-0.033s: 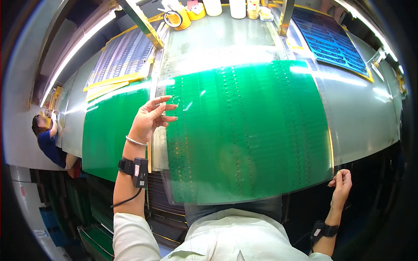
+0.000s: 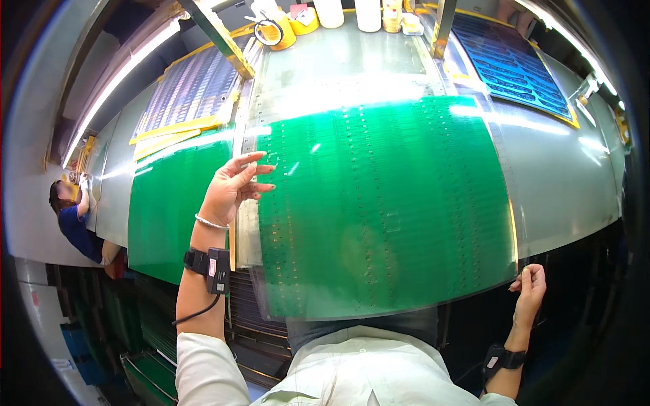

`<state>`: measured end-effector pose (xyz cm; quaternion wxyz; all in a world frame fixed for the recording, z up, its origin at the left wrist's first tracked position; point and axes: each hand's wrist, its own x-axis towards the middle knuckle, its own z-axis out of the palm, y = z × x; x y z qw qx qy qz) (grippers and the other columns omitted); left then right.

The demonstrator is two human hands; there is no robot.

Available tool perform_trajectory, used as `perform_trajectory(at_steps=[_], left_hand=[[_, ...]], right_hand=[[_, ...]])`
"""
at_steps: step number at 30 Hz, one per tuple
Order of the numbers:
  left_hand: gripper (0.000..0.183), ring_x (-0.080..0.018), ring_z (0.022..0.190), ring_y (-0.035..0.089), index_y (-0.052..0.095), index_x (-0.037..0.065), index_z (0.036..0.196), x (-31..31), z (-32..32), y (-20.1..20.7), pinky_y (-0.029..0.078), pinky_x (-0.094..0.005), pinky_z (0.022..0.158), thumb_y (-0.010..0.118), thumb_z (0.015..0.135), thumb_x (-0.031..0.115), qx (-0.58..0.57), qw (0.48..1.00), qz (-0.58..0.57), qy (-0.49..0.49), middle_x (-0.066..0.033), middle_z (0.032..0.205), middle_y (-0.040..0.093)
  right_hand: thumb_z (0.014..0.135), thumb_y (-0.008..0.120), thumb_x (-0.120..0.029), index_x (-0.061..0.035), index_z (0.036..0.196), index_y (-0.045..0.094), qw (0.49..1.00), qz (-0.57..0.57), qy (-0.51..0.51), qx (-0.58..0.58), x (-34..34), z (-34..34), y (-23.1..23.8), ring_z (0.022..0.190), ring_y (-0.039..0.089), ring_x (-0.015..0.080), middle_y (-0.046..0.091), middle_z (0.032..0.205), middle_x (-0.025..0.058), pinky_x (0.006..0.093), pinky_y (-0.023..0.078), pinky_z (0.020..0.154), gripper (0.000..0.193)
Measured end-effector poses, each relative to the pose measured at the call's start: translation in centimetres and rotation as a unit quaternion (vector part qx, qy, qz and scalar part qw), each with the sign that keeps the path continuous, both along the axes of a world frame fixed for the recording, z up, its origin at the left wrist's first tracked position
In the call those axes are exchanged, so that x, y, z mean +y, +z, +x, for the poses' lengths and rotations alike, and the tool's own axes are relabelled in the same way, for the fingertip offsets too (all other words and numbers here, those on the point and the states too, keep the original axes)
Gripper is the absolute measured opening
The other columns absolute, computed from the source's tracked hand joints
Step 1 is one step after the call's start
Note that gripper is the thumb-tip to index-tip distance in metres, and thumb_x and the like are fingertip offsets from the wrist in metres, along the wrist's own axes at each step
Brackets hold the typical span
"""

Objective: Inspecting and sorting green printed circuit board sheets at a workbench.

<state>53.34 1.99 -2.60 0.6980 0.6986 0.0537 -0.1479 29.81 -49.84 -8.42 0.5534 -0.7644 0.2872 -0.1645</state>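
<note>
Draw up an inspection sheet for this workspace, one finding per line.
Surface: grey worktop, shiny, reflecting bright light.
Job's things: large green panel with rows of small marks; smaller visible green panel to its left.
Clutter: yellow tape rolls and white containers at the far side; blue patterned sheet at far right.
Hands: left hand at the large panel's left edge, right hand at its near right corner; grips unclear.
Cables: black cable from the left wrist device.
Surroundings: tube light; another person at far left.
</note>
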Motion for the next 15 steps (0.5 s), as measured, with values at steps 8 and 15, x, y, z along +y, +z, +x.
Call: perform_trajectory(at_steps=[8, 15], left_hand=[[0.026, -0.0189, 0.074, 0.067, 0.056, 0.006, 0.115, 0.7, -0.4, 0.6, 0.053, -0.0231, 0.056, 0.054, 0.091, 0.015, -0.028, 0.999, -0.026, 0.008, -0.0130, 0.100, 0.065], [0.024, -0.0219, 0.074, 0.067, 0.058, 0.006, 0.112, 1.4, -1.3, 1.0, 0.053, -0.0254, 0.056, 0.055, 0.090, 0.013, -0.064, 0.996, -0.052, 0.032, -0.0122, 0.096, 0.066]], right_hand=[[0.092, 0.045, -0.007, -0.0049, 0.084, 0.047, 1.000, 0.009, 0.006, -0.025, 0.3, 0.4, 0.3, 0.054, 0.045, 0.0064, 0.045, 0.066, -0.0004, 0.0197, 0.041, 0.052, 0.009], [0.091, 0.045, -0.007, -0.0049, 0.083, 0.047, 0.998, 0.008, 0.007, -0.056, 0.9, 0.8, 0.1, 0.053, 0.045, 0.0070, 0.045, 0.064, -0.0002, 0.0205, 0.042, 0.050, 0.009]])
